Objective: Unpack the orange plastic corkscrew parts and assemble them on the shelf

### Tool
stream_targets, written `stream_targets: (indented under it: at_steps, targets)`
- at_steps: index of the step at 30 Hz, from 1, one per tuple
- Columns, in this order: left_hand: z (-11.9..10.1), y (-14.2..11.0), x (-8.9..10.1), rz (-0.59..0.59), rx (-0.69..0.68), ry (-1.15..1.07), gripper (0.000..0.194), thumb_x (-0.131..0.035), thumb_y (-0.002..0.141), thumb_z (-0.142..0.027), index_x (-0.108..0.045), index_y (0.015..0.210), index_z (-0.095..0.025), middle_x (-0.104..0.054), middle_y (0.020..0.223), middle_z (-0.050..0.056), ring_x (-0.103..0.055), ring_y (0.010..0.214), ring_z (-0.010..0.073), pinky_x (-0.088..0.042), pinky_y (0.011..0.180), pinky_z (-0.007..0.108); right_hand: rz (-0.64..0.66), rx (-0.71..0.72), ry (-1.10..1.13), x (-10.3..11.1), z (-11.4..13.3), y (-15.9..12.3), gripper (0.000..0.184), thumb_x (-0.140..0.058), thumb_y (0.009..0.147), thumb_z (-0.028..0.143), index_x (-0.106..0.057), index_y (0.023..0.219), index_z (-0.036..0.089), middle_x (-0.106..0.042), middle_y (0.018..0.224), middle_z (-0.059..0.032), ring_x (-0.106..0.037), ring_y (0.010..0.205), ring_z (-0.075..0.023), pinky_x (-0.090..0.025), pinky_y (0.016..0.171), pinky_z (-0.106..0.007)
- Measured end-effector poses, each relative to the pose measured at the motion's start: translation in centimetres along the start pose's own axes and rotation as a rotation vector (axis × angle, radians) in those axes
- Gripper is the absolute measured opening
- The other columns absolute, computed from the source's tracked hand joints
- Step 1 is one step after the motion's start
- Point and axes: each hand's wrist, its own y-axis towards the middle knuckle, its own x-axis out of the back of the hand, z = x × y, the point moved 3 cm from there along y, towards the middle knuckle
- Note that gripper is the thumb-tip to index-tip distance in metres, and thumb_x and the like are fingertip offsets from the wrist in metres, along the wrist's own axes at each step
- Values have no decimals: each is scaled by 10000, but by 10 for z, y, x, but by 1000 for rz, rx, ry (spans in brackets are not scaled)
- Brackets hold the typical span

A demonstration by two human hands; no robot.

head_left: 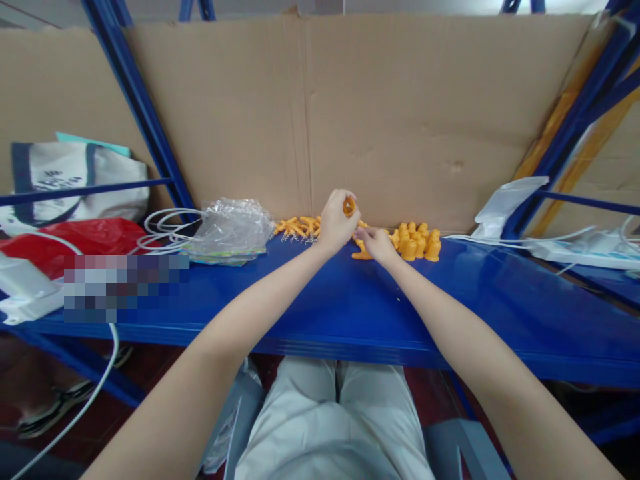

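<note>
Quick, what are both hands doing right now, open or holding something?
Left hand: closed around a hollow orange piece.
Right hand: fingers bent by another orange piece; grip can't be told.

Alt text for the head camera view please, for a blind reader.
A person's left hand holds a hollow orange piece above a blue table, while the right hand is at another orange piece. Upright orange pieces cluster to the right; clear plastic packaging lies to the left.
</note>
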Motion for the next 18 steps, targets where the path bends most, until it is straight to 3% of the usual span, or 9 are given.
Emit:
stream_targets:
  at_steps: [2,6,10,14,18]
  targets:
    - [-9,-12,6,66,-96,26,234,-530,800,-50,-568,972,-204,-653,1008,54,-623,1001,191,-502,913,334,5,-88,316,-2,5,1,591,-432,925,719,-700,909,192,-747,909,-121,-705,982,-296,-548,900,-506]
    - [-10,-36,6,246,-231,18,347,-533,776,-49,-565,1095,-183,-662,1107,90,-629,1080,221,-520,939,369,66,-194,703,-7,22,-4,593,-487,859,784,-679,902,224,-719,789,-64,-692,855,-239,-554,755,-392]
    - [-5,-47,1,414,-346,-40,564,-513,791,-64,-466,1345,-159,-609,1330,149,-614,1188,244,-516,1002,413,58,-197,827,-2,32,-9,454,-613,835,692,-661,832,240,-675,749,-14,-634,751,-189,-516,686,-337]
    - [-7,-45,7,404,-387,-2,546,-474,867,-118,-437,1411,-155,-581,1396,173,-567,1286,270,-468,1072,469,25,-196,887,5,40,-10,367,-742,787,581,-640,769,229,-659,775,2,-555,680,-138,-474,638,-283]
    - [-10,-39,17,385,-354,122,472,-471,891,-173,-512,1361,-177,-610,1377,153,-551,1291,290,-430,1086,508,18,-178,869,8,47,-10,354,-794,747,540,-646,767,220,-649,780,15,-498,608,-99,-446,584,-256]
